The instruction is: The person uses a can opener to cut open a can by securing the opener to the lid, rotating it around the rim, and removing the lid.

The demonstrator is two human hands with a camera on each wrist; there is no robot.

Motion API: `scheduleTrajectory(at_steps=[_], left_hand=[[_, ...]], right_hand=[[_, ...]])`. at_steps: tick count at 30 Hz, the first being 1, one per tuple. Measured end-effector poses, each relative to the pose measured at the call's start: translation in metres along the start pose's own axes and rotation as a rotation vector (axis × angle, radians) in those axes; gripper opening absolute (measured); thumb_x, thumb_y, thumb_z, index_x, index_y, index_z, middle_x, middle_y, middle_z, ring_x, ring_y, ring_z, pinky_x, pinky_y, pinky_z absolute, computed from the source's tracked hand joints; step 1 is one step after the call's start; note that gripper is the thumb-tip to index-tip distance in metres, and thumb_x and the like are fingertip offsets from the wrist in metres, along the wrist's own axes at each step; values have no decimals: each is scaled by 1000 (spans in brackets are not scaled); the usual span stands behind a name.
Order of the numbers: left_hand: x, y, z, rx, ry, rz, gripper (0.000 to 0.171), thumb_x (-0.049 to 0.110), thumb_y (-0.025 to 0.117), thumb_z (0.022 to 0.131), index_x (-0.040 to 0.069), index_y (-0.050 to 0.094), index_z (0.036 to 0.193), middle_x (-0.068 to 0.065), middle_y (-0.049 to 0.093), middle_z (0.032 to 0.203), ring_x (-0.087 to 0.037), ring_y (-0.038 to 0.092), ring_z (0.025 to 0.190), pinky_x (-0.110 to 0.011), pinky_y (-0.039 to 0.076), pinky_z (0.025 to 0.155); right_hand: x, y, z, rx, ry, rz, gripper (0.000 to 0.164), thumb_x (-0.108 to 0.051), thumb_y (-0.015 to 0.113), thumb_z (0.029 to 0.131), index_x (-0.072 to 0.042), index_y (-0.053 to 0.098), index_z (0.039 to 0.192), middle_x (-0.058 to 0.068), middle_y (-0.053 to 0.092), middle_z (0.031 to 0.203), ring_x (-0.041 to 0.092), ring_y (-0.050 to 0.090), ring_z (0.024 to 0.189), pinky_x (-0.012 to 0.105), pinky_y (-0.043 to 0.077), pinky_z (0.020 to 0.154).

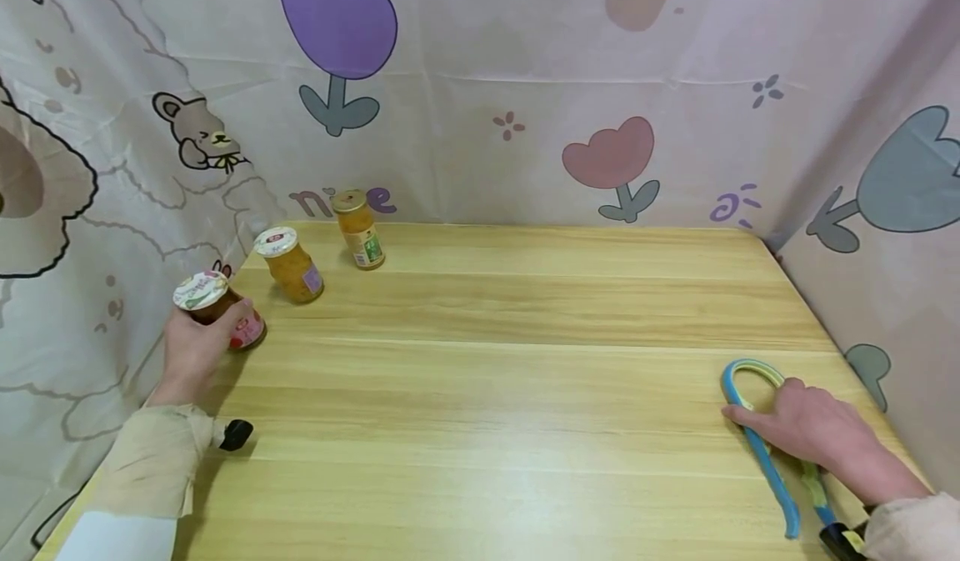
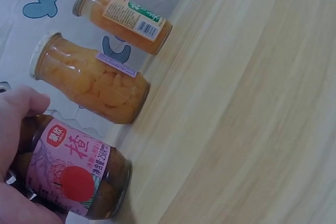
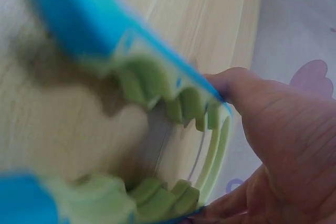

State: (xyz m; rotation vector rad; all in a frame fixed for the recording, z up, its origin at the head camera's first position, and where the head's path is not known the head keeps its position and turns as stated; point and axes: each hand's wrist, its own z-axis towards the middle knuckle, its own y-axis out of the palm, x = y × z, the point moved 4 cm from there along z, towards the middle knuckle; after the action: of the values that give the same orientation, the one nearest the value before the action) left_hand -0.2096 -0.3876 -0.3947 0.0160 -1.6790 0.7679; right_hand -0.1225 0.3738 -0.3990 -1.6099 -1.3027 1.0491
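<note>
At the left edge of the table, my left hand (image 1: 197,346) grips a glass jar (image 2: 79,169) with dark brown contents, a pink label with a red fruit and a patterned white lid. Thumb and fingers lie on opposite sides of it. Beyond it stand a white-lidded jar of orange fruit (image 2: 89,80) and a slimmer gold-lidded jar (image 2: 126,19). On the right, my right hand (image 1: 813,423) holds a U-shaped jar opener (image 3: 173,98) near its bend, thumb on one arm. The opener is blue outside, with pale green stepped teeth inside. Some right fingers are hidden.
The wooden table (image 1: 495,428) spreads between the two hands. A printed cloth (image 1: 480,127) hangs along its back and both sides. A black strap piece (image 1: 237,435) juts from the left cuff, and another dark piece (image 1: 842,540) sits at the right wrist.
</note>
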Motion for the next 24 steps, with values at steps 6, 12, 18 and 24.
scheduleTrajectory(at_steps=[6,12,18,24], left_hand=[[1,4,-4,2,17,-30,75,44,68,85,19,29,144,3,41,132,-14,42,120,-18,38,96],[4,15,-11,-59,59,7,75,47,65,87,16,29,144,-3,40,135,-17,42,120,-23,39,97],[10,28,-21,-145,96,19,80,49,63,88,12,25,147,-11,37,141,-23,39,125,-42,35,105],[19,46,-33,-208,97,5,88,51,62,88,6,19,151,-15,33,146,-29,36,130,-48,33,107]], right_hand=[[0,-5,2,63,8,-10,108,-82,49,74,20,38,108,34,45,89,34,49,65,43,39,51],[-2,-6,1,134,-25,7,113,-79,55,74,18,29,127,40,34,104,44,50,70,50,40,53],[-9,-5,1,252,-87,-1,98,-65,64,76,20,38,115,36,45,93,48,48,74,55,40,62],[-14,-6,0,345,-117,26,91,-57,65,79,22,40,117,37,46,96,54,46,82,57,40,65]])
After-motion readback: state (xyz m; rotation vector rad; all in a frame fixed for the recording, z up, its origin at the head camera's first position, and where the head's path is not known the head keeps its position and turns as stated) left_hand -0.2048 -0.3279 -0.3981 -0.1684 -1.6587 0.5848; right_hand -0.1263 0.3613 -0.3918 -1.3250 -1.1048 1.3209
